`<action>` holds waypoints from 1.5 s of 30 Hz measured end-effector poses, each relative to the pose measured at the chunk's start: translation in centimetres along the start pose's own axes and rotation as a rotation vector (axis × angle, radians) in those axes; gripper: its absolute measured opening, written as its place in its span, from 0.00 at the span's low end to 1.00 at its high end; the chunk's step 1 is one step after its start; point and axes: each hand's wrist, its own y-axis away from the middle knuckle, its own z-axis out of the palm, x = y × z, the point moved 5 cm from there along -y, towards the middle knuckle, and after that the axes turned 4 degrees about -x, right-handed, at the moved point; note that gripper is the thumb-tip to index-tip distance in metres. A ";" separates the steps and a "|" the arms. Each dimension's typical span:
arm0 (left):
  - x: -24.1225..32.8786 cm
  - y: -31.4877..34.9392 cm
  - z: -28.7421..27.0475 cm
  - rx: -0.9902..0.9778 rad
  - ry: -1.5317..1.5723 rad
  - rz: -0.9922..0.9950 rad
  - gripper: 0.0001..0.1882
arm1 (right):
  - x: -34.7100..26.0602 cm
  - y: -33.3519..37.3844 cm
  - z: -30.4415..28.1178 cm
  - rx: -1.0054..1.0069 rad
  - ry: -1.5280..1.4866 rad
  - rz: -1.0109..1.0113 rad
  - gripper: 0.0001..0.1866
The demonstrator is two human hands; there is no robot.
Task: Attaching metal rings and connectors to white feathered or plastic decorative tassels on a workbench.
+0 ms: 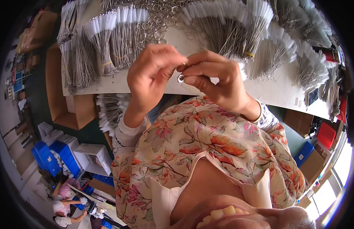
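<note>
Both of my hands are raised in front of my chest at the table's near edge, their fingertips almost meeting. My right hand point(222, 78) pinches a small shiny metal ring point(181, 78) between thumb and fingers. Whether a wire or brush runs from it inside the palm is hidden. My left hand point(150, 74) is closed in a pinch just above the ring; what its fingertips hold is too small to make out. Beyond the hands lies a pile of loose metal split rings point(158, 23). Bundles of wire-handled brushes with white bristles point(116, 42) flank that pile.
More brush bundles point(276, 49) cover the right side of the white table point(119, 84). A dark phone-like device point(312, 96) lies near its right edge. An open cardboard box point(55, 91) stands at left, blue bins point(47, 158) below it. Another person point(64, 210) works at lower left.
</note>
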 end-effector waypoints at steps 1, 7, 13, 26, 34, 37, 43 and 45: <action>-1.7 0.7 0.5 0.071 0.487 -0.324 0.09 | -0.5 0.3 -0.1 0.055 0.236 -0.193 0.06; -3.2 1.7 1.6 0.009 1.149 -0.759 0.08 | -1.5 1.2 0.5 0.131 0.945 -0.753 0.17; -3.2 2.2 0.7 -0.176 0.967 -0.714 0.11 | -0.6 1.5 1.3 0.078 0.916 -0.741 0.13; -0.4 1.0 0.0 0.120 0.363 -0.299 0.20 | -2.1 -0.7 -0.4 0.010 0.182 -0.134 0.04; -0.3 0.2 -0.2 0.158 0.137 -0.117 0.15 | 0.1 -0.3 -1.9 0.067 -0.348 0.306 0.07; -0.2 0.0 0.0 0.136 0.077 -0.022 0.15 | 0.4 -0.6 -1.4 0.081 -0.384 0.267 0.08; -0.8 0.3 0.1 0.197 0.217 -0.217 0.16 | 1.0 -0.9 -1.0 0.045 -0.409 0.269 0.08; -1.2 0.2 0.2 0.119 0.142 -0.203 0.15 | 1.2 -0.9 -1.0 0.040 -0.425 0.267 0.08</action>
